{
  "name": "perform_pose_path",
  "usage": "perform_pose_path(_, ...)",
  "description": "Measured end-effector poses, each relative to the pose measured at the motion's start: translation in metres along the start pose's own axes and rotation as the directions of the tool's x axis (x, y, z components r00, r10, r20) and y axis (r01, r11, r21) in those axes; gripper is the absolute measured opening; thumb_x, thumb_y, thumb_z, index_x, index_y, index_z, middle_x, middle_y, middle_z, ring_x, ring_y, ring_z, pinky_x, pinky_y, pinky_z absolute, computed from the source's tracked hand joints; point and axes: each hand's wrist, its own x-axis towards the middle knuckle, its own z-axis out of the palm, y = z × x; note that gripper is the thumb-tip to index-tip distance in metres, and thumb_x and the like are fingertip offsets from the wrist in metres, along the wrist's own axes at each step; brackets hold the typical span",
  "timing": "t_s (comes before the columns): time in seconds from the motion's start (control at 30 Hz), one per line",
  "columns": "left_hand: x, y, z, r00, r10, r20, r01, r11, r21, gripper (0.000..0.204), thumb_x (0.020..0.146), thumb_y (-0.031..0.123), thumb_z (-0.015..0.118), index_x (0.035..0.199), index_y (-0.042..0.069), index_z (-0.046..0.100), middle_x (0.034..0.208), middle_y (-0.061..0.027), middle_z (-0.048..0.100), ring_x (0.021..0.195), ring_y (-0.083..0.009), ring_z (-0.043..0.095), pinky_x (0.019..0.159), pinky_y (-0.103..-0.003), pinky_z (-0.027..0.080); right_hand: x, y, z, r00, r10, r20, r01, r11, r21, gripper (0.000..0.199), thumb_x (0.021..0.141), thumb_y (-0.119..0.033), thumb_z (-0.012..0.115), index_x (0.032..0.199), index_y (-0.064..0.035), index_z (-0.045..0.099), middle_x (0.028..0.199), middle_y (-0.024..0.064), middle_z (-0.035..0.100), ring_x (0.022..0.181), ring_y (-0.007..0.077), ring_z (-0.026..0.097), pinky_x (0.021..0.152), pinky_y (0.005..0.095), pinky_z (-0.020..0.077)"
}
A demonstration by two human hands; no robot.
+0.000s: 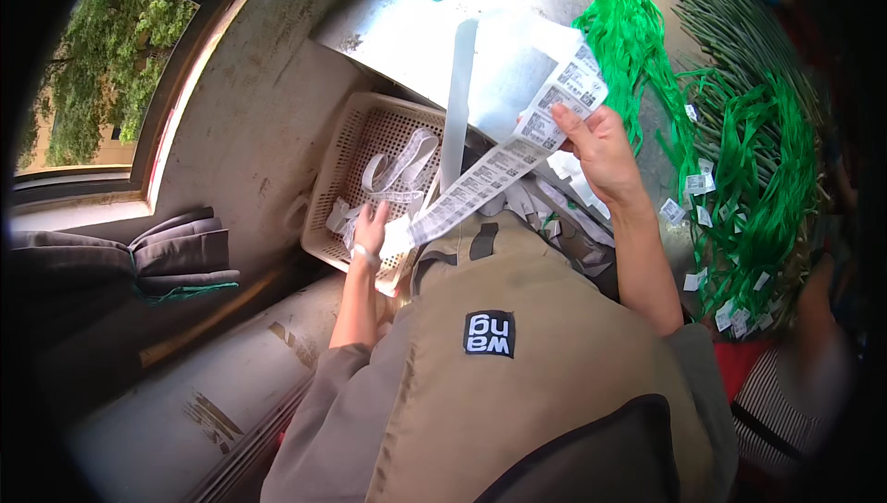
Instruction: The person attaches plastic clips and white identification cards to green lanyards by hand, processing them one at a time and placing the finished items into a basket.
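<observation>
My right hand [596, 147] pinches a long white strip of printed labels [494, 170] between thumb and fingers, over the metal table. From there the strip slants down to the left, and its lower part passes close beside my left hand [371, 230]. That hand is over the near side of a cream plastic basket [328, 180], fingers stretched and a little apart; whether it touches the strip is unclear. Inside the basket lie more loops of white label strip [407, 159]. A pale, narrow upright strip [457, 87] stands between the basket and my right hand.
Bundles of green mesh netting [624, 32] with small white tags hang at the right, beside long green stalks [748, 32]. The metal table [397, 23] spans the far side. A window [106, 69] and a dark curtain [176, 249] are left; another person's striped clothing [781, 411] shows lower right.
</observation>
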Motion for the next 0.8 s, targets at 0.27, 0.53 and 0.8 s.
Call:
perform_pose_path(0.27,-0.027,0.138,0.134,0.858,0.371,0.357,-0.234,0.899,-0.371,0.079,0.076,-0.009,0.059,0.137,-0.002,0.010,0.096,-0.0203,0.061,0.088,-0.0227,0.061,0.079,-0.032,0.050,-0.046,0.054,-0.018,0.940,0.275,0.202,0.010,0.570,-0.822,0.022,0.079,-0.014,0.057,0.084,0.0068,0.060,0.070,0.0224,0.059,0.065,0.0297,0.058,0.061,0.0377,0.0434)
perform_pose_path(0.53,-0.037,0.110,0.167,0.698,0.450,0.557,-0.495,0.865,-0.079,0.100,0.069,-0.016,0.060,0.142,0.011,-0.003,0.104,-0.0135,0.054,0.093,-0.0181,0.056,0.079,-0.032,0.049,-0.077,0.079,-0.034,0.983,-0.029,-0.180,0.008,0.993,-0.116,0.037,0.084,-0.015,0.062,0.114,0.0040,0.053,0.095,0.0055,0.062,0.090,0.0128,0.056,0.079,0.0264,0.0452)
perform_pose_path(0.8,-0.037,0.079,0.181,0.728,0.335,0.598,-0.261,0.942,-0.210,0.101,0.074,-0.009,0.064,0.141,0.013,-0.008,0.107,-0.0161,0.057,0.097,-0.0212,0.057,0.081,-0.034,0.049,-0.098,0.078,-0.044,0.921,-0.098,-0.377,-0.053,0.928,-0.370,0.012,0.083,-0.010,0.063,0.085,0.0024,0.062,0.075,-0.0004,0.060,0.067,0.0031,0.051,0.060,0.0196,0.0417)
